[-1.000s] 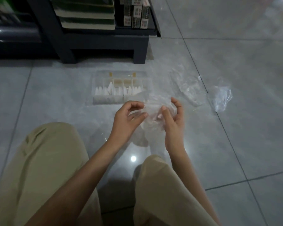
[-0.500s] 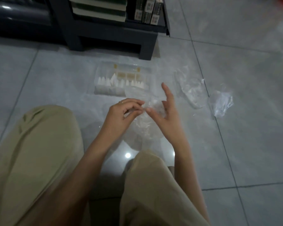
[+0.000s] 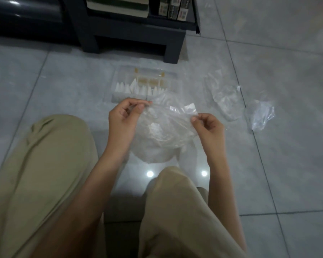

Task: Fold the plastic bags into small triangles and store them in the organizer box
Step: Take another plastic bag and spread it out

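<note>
A clear plastic bag [image 3: 162, 127] hangs crumpled between my two hands above the tiled floor. My left hand [image 3: 123, 118] pinches its upper left edge between thumb and forefinger. My right hand [image 3: 208, 127] pinches the upper right edge, a little lower. Just beyond the bag lies the clear organizer box [image 3: 119, 95] on the floor, with several white folded triangles [image 3: 138, 88] standing in its front row. The bag covers part of the box's right front corner.
Two more clear bags lie on the floor to the right: a flat one [image 3: 224, 97] and a crumpled one [image 3: 259, 114]. A dark low shelf [image 3: 134, 40] with books stands behind the box. My knees in beige trousers [image 3: 50, 164] fill the foreground.
My hands have drawn apart, spreading the bag wider between them. The right hand, with fingers stretched out before, now pinches the bag's edge.
</note>
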Motion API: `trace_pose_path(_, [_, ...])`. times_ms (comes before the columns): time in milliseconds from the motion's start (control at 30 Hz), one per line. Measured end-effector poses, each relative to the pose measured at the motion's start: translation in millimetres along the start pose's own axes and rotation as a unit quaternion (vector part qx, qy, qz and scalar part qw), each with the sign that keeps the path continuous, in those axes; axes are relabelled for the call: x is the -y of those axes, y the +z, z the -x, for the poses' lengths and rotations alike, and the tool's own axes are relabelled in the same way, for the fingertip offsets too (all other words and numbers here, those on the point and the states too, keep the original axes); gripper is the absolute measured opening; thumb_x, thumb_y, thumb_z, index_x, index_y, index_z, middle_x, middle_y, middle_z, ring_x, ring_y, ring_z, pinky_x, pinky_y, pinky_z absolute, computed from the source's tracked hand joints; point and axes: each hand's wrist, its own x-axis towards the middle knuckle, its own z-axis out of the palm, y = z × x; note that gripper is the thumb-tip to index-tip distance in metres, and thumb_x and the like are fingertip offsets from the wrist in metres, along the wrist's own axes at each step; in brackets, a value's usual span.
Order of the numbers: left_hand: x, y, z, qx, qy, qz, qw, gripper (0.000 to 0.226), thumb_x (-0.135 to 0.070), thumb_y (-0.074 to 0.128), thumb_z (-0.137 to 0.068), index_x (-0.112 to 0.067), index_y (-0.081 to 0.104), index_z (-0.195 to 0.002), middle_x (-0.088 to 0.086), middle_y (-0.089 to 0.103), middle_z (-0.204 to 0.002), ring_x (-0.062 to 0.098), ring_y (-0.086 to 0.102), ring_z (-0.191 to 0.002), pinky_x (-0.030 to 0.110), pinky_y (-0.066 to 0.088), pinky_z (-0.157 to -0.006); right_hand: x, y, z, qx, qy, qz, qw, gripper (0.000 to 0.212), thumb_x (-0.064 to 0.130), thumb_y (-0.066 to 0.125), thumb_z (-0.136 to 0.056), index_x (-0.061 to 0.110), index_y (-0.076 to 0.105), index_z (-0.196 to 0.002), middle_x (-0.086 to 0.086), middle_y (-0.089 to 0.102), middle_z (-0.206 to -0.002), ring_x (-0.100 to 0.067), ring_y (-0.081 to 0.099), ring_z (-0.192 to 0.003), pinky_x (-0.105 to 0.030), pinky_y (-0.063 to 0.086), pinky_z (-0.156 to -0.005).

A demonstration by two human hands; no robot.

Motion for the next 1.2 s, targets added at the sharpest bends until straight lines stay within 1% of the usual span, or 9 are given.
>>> trace_pose_path(100, [-0.5, 0.3, -0.1, 0.028, 0.019, -0.024, 0.999, 0.023, -0.001, 0.054, -0.094, -0.019, 0.065, -0.084, -0.012, 0.073, -0.087, 0.011, 0.068, -0.096, 0.019, 0.047, -0.088, 0.8, -3.2, 4.7, 0.016, -0.035, 0.096, 0.995, 0.033, 0.021, 0.066, -0.086, 0.035, 0.053, -0.112, 0.007, 0.041, -0.129, -0.007, 0.042, -0.122, -0.013, 0.034, -0.096])
trace_pose_path(200, [-3.1, 3.2, 1.1, 0.062, 0.04, -0.052, 0.996, 0.022, -0.001, 0.05, -0.096, -0.016, 0.062, -0.085, -0.015, 0.072, -0.084, 0.008, 0.067, -0.093, 0.019, 0.047, -0.089, 7.5, -4.5, 8.1, 0.072, -0.125, 0.093, 0.985, 0.051, 0.032, 0.061, -0.086, 0.032, 0.047, -0.135, 0.008, 0.034, -0.148, -0.005, 0.027, -0.14, -0.015, 0.025, -0.11])
trace_pose_path(300, [-7.2, 7.8, 4.3, 0.073, 0.047, -0.068, 0.994, 0.017, -0.001, 0.049, -0.097, -0.009, 0.062, -0.088, -0.01, 0.07, -0.086, 0.004, 0.066, -0.09, 0.016, 0.046, -0.086, 6.8, 1.2, 6.4, 0.122, -0.165, 0.13, 0.97, 0.038, 0.031, 0.069, -0.086, 0.029, 0.061, -0.123, 0.009, 0.051, -0.138, -0.005, 0.04, -0.133, -0.025, 0.031, -0.112])
trace_pose_path(433, [-8.9, 7.4, 4.9, 0.066, 0.054, -0.069, 0.994, 0.021, 0.001, 0.049, -0.096, -0.012, 0.062, -0.087, -0.005, 0.068, -0.087, 0.002, 0.065, -0.088, 0.015, 0.045, -0.084, -2.5, 5.4, 5.4, 0.105, -0.127, 0.1, 0.981, 0.014, 0.016, 0.073, -0.085, 0.019, 0.071, -0.098, 0.007, 0.068, -0.111, -0.004, 0.061, -0.107, -0.029, 0.047, -0.097])
trace_pose_path(600, [-5.7, -0.4, 1.9, 0.06, 0.064, -0.088, 0.992, 0.017, 0.001, 0.05, -0.096, -0.007, 0.064, -0.09, -0.006, 0.068, -0.084, 0.003, 0.065, -0.084, 0.017, 0.047, -0.083, 3.3, 0.1, 8.6, 0.071, -0.09, 0.003, 0.993, 0.018, 0.008, 0.071, -0.085, 0.023, 0.073, -0.095, 0.011, 0.074, -0.092, -0.007, 0.068, -0.093, -0.023, 0.051, -0.085])
trace_pose_path(767, [-3.0, -4.2, -0.5, 0.057, 0.074, -0.105, 0.99, 0.017, 0.001, 0.05, -0.095, -0.009, 0.063, -0.089, -0.017, 0.067, -0.075, 0.002, 0.064, -0.078, 0.017, 0.047, -0.081, 13.3, -0.2, 13.6, 0.07, -0.072, -0.051, 0.994, 0.015, 0.007, 0.068, -0.087, 0.02, 0.07, -0.096, 0.001, 0.075, -0.082, -0.019, 0.071, -0.089, -0.038, 0.054, -0.089])
trace_pose_path(967, [-4.0, -2.4, 1.4, 0.043, 0.081, -0.114, 0.989, 0.016, 0.002, 0.051, -0.095, -0.009, 0.063, -0.09, -0.016, 0.066, -0.074, -0.002, 0.062, -0.077, 0.013, 0.045, -0.079, 17.9, -1.3, 16.1, 0.068, -0.01, -0.1, 0.993, 0.002, 0.014, 0.065, -0.09, 0.014, 0.065, -0.092, -0.002, 0.074, -0.076, -0.014, 0.07, -0.084, -0.03, 0.051, -0.089])
trace_pose_path(1033, [-4.5, -2.2, 2.2, 0.039, 0.087, -0.113, 0.989, 0.017, 0.002, 0.05, -0.095, -0.009, 0.063, -0.091, -0.01, 0.064, -0.077, -0.002, 0.061, -0.076, 0.013, 0.045, -0.078, 16.5, -2.5, 14.4, 0.064, 0.008, -0.08, 0.995, 0.015, 0.024, 0.062, -0.093, 0.012, 0.067, -0.086, -0.004, 0.074, -0.077, -0.013, 0.069, -0.087, -0.03, 0.048, -0.092])
trace_pose_path(1200, [-3.4, -2.6, 1.4, 0.018, 0.096, -0.123, 0.988, 0.017, 0.001, 0.05, -0.095, -0.009, 0.063, -0.091, -0.006, 0.064, -0.079, -0.001, 0.061, -0.075, 0.014, 0.044, -0.076, 14.9, -1.4, 14.2, 0.069, 0.015, -0.062, 0.996, 0.016, 0.017, 0.064, -0.092, 0.015, 0.068, -0.077, 0.003, 0.073, -0.074, -0.004, 0.066, -0.076, -0.013, 0.045, -0.074])
